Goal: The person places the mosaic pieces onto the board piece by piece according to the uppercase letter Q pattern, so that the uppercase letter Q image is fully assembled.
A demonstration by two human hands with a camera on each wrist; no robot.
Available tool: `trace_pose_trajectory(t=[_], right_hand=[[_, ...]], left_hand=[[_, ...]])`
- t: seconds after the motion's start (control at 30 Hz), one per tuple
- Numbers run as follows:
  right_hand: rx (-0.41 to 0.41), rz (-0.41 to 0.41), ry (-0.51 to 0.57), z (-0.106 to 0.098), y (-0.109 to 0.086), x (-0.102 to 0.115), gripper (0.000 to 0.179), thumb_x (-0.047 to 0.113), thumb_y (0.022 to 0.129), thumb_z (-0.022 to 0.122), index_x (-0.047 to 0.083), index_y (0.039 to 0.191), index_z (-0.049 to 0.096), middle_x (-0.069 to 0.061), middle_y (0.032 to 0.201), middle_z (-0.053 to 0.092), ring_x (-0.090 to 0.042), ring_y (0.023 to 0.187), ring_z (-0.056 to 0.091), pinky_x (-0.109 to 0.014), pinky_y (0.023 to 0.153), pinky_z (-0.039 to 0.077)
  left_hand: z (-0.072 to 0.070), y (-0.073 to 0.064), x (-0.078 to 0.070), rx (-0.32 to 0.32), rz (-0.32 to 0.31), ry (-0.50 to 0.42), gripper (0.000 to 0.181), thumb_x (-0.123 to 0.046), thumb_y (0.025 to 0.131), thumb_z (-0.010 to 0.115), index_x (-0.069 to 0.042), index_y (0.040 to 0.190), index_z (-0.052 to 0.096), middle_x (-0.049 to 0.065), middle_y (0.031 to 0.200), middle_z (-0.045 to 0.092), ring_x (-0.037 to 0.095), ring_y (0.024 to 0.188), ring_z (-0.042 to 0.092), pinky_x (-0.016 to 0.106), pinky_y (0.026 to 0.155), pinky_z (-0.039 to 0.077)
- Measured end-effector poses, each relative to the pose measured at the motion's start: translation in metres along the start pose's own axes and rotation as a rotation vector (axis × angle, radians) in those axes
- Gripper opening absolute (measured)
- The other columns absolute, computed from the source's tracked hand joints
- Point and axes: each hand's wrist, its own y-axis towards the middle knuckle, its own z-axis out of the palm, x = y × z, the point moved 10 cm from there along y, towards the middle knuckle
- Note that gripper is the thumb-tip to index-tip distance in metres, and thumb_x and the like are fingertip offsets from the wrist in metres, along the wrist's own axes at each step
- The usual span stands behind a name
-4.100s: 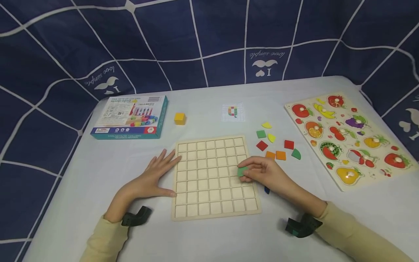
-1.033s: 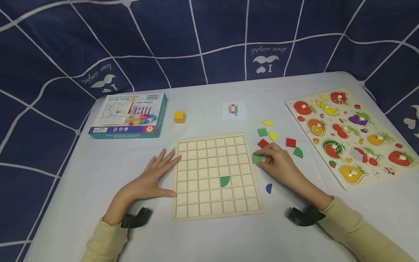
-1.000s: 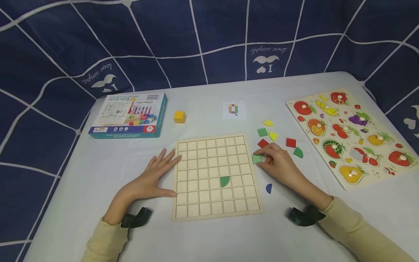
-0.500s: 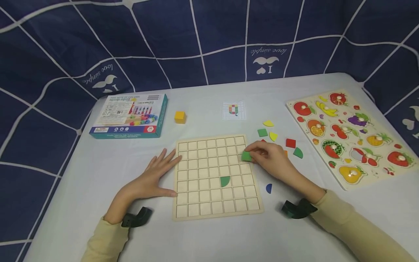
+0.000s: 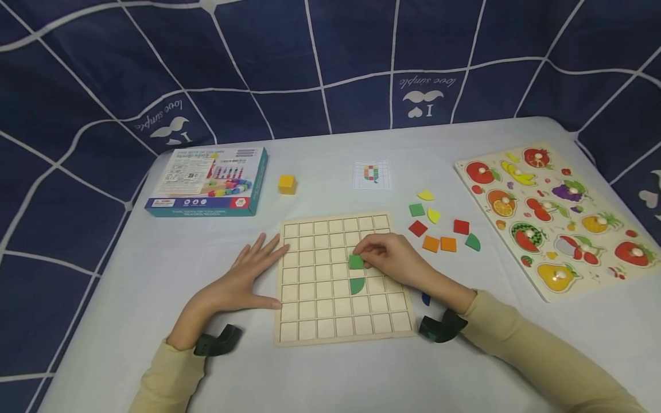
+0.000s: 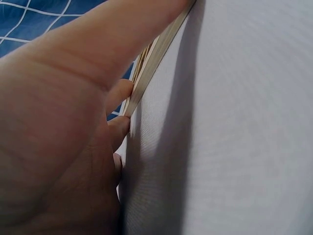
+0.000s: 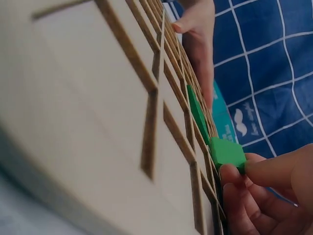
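A pale wooden grid board (image 5: 316, 311) lies flat on the white table. My right hand (image 5: 395, 258) pinches a green square tile (image 5: 356, 262) by its edge, over a cell right of the board's middle; in the right wrist view the green tile (image 7: 228, 152) stands tilted between thumb and fingers, close to the grid ridges. A green quarter-circle tile (image 5: 357, 285) sits in the cell just in front of it. My left hand (image 5: 234, 284) is spread flat, with thumb and fingertips touching the board's left edge; the left wrist view shows fingers against the board's side (image 6: 155, 58).
Right of the board lie loose tiles: red (image 5: 418, 228), orange (image 5: 431, 244), green (image 5: 416, 210), yellow (image 5: 426, 195) and a partly hidden blue one (image 5: 426, 299). Behind it are a pattern card (image 5: 373, 174), a yellow cube (image 5: 287, 184) and a box (image 5: 206, 182). A fruit puzzle (image 5: 555, 221) stands far right.
The green quarter-circle has been left in a cell. My right hand has since picked up a green square beside the board and carried it left over the grid. My left hand stays put.
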Motion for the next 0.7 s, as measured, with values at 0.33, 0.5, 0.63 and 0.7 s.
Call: trace_pose_trajectory(t=[0.33,0.5,0.63,0.7], right_hand=[[-0.013,-0.071,-0.137,0.002,-0.003,0.009,0.010,0.002,0.083,0.070,0.012,0.085,0.072,0.008,0.077,0.064,-0.008,0.064,0.055,-0.025,0.057,0.048],[-0.037,-0.115,-0.172,-0.004,-0.005,0.014,0.009,0.004,0.083,0.071,0.011,0.087,0.073,0.009,0.084,0.064,-0.007,0.071,0.055,-0.024,0.062,0.048],[-0.079,-0.097,-0.175,-0.024,-0.010,0.014,0.011,0.003,0.082,0.070,0.009,0.091,0.073,0.006,0.088,0.066,-0.011,0.073,0.056,-0.026,0.064,0.049],[-0.109,-0.069,-0.177,-0.040,-0.015,0.010,0.012,0.002,0.082,0.070,0.008,0.093,0.073,0.004,0.089,0.066,-0.012,0.074,0.057,-0.026,0.064,0.049]], left_hand=[[0.000,0.002,0.001,0.000,-0.006,0.000,0.107,-0.055,0.066,0.077,-0.019,0.150,0.021,0.009,0.156,0.006,0.031,0.139,-0.011,0.055,0.106,-0.007],[0.000,0.002,0.001,-0.008,-0.006,0.003,0.107,-0.055,0.066,0.077,-0.019,0.150,0.022,0.009,0.155,0.007,0.031,0.139,-0.010,0.055,0.106,-0.007],[0.001,0.001,0.002,-0.006,-0.017,0.000,0.107,-0.056,0.066,0.077,-0.018,0.150,0.022,0.009,0.155,0.007,0.032,0.139,-0.011,0.055,0.106,-0.007],[0.002,0.001,0.002,-0.004,-0.022,-0.002,0.107,-0.056,0.066,0.076,-0.018,0.150,0.022,0.009,0.155,0.007,0.032,0.139,-0.011,0.055,0.106,-0.007]])
